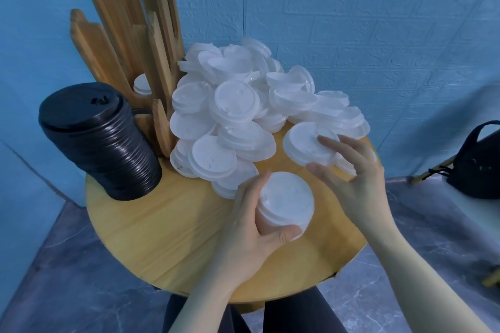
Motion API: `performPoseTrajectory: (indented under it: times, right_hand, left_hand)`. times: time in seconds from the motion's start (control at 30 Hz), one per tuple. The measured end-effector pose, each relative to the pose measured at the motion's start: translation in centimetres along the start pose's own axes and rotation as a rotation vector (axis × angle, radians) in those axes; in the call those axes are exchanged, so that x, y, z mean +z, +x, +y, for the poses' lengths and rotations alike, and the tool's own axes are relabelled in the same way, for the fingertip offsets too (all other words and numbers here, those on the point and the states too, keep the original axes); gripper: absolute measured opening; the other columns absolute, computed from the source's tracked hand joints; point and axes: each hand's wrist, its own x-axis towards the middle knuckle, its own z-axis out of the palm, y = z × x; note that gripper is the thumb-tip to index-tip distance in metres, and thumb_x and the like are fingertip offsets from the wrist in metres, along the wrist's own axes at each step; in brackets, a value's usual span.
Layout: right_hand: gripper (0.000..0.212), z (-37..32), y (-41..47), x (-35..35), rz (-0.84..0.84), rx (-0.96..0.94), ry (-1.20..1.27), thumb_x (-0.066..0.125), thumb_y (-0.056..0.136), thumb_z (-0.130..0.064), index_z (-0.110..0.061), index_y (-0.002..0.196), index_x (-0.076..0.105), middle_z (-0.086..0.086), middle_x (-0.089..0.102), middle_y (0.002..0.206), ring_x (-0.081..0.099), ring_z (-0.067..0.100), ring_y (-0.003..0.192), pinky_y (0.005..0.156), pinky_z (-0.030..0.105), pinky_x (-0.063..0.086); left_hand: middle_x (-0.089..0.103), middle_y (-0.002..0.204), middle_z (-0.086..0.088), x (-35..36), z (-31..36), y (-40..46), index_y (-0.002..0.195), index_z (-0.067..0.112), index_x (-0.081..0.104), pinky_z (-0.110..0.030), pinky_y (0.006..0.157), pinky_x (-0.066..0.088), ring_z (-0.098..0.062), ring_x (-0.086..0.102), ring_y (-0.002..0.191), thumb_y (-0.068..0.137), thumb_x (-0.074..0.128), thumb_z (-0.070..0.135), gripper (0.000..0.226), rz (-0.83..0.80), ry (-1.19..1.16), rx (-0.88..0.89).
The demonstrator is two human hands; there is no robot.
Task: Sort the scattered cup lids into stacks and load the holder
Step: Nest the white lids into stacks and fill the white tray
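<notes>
Lid pile (243, 105) right of holder (140, 43), on table (162, 224).

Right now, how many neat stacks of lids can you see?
3. A tall black stack leans at the table's left, a small white stack sits in the left hand, and another white one sits inside the wooden holder. The loose pile may hide more.

Counts on the round desk (151, 238)

One wooden holder (130, 43), one stack of black lids (100, 140), one small white stack (285, 201) in hand, one black bag (477, 162), two hands; the loose white lids (238, 105) are too heaped to count
</notes>
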Motion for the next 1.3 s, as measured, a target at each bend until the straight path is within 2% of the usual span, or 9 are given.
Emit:
performPoseTrajectory:
  times: [0.1, 0.27, 0.47, 0.6, 0.7, 0.93, 1.07, 1.17, 1.3]
  right_hand:
    - [0.051, -1.9, -2.4, -1.7, -0.180, 0.091, 0.232, 0.073, 0.067, -0.044, -0.043, 0.117, 0.065, -0.016, 0.056, 0.127, 0.046, -0.012, 0.117, 0.090, 0.000, 0.032]
    - [0.055, -1.5, -4.7, -0.5, -0.266, 0.074, 0.024, 0.066, 0.064, -0.074, -0.054, 0.115, 0.064, -0.028, 0.051, 0.119, 0.042, -0.010, 0.119, 0.109, 0.035, 0.027]
    - [0.069, -2.0, -5.4, 0.9, -0.132, -0.120, -0.362, 0.042, 0.070, -0.086, -0.040, 0.117, 0.063, -0.009, 0.049, 0.119, 0.043, 0.010, 0.115, 0.095, 0.030, 0.022]
    - [0.049, -2.0, -4.2, 0.3, -0.417, -0.012, 0.066, 0.057, 0.072, -0.067, -0.038, 0.111, 0.054, -0.026, 0.033, 0.145, 0.024, -0.008, 0.138, 0.107, 0.020, 0.025]
    - [0.053, -1.8, -3.2, -0.4, -0.554, 0.012, 0.174, 0.065, 0.072, -0.055, -0.038, 0.120, 0.050, -0.034, 0.039, 0.140, 0.033, -0.010, 0.133, 0.102, 0.008, 0.031]
    - [0.070, -3.0, -4.2, 2.4, -0.217, -0.133, -0.349, 0.048, 0.067, -0.073, -0.031, 0.123, 0.058, -0.011, 0.048, 0.111, 0.044, 0.013, 0.103, 0.086, 0.032, 0.039]
    - [0.068, -3.2, -5.0, 3.3, -0.122, -0.173, -0.439, 0.049, 0.069, -0.071, -0.026, 0.119, 0.060, -0.004, 0.049, 0.107, 0.048, 0.019, 0.095, 0.078, 0.034, 0.040]
    - [0.070, -2.3, -5.1, 3.5, -0.163, -0.139, -0.295, 0.055, 0.067, -0.072, -0.027, 0.121, 0.059, -0.008, 0.044, 0.113, 0.048, 0.014, 0.103, 0.086, 0.030, 0.042]
    - [0.067, -0.7, -5.2, 2.4, -0.416, 0.002, 0.236, 0.065, 0.072, -0.067, -0.038, 0.130, 0.050, -0.026, 0.031, 0.133, 0.033, -0.008, 0.129, 0.098, 0.004, 0.029]
  left_hand:
    - [0.029, 0.134, 0.050, 0.1, 0.0, 0.1, 0.142, 0.061, 0.015, 0.004, 0.094, 0.028, 0.023, 0.028, 0.130, 0.067, 0.083, 0.050, 0.102, 0.013, -0.069, -0.016]
    - [0.027, 0.137, 0.050, 0.2, -0.1, 0.1, 0.148, 0.058, 0.013, 0.002, 0.097, 0.028, 0.021, 0.026, 0.134, 0.065, 0.086, 0.054, 0.110, 0.010, -0.078, 0.006]
    - [0.038, 0.140, 0.030, 0.3, 0.0, 0.0, 0.148, 0.049, 0.027, -0.009, 0.100, 0.035, 0.017, 0.033, 0.132, 0.070, 0.088, 0.033, 0.100, 0.043, -0.039, -0.007]
    - [0.039, 0.142, 0.024, 0.3, -0.1, 0.1, 0.148, 0.047, 0.029, -0.006, 0.097, 0.035, 0.017, 0.034, 0.131, 0.070, 0.087, 0.039, 0.098, 0.044, -0.026, -0.018]
    - [0.037, 0.143, 0.025, 0.4, -0.1, 0.0, 0.147, 0.049, 0.026, 0.000, 0.095, 0.033, 0.020, 0.032, 0.130, 0.067, 0.086, 0.043, 0.101, 0.040, -0.056, -0.033]
    - [0.027, 0.143, 0.040, 0.6, -0.8, 0.2, 0.147, 0.051, 0.017, -0.009, 0.104, 0.032, 0.020, 0.025, 0.136, 0.070, 0.089, 0.009, 0.114, 0.028, -0.082, -0.053]
    - [0.032, 0.135, 0.045, 0.5, -1.2, 0.2, 0.149, 0.043, 0.022, -0.002, 0.097, 0.033, 0.021, 0.032, 0.130, 0.071, 0.087, 0.003, 0.109, 0.028, -0.037, -0.041]
    - [0.036, 0.134, 0.035, 0.4, -1.0, 0.2, 0.142, 0.052, 0.025, -0.003, 0.092, 0.036, 0.023, 0.036, 0.122, 0.072, 0.084, -0.001, 0.105, 0.039, -0.012, -0.041]
    - [0.037, 0.135, 0.032, 0.4, -0.5, 0.2, 0.136, 0.056, 0.029, -0.002, 0.094, 0.036, 0.023, 0.035, 0.124, 0.072, 0.089, 0.022, 0.094, 0.042, -0.037, -0.038]
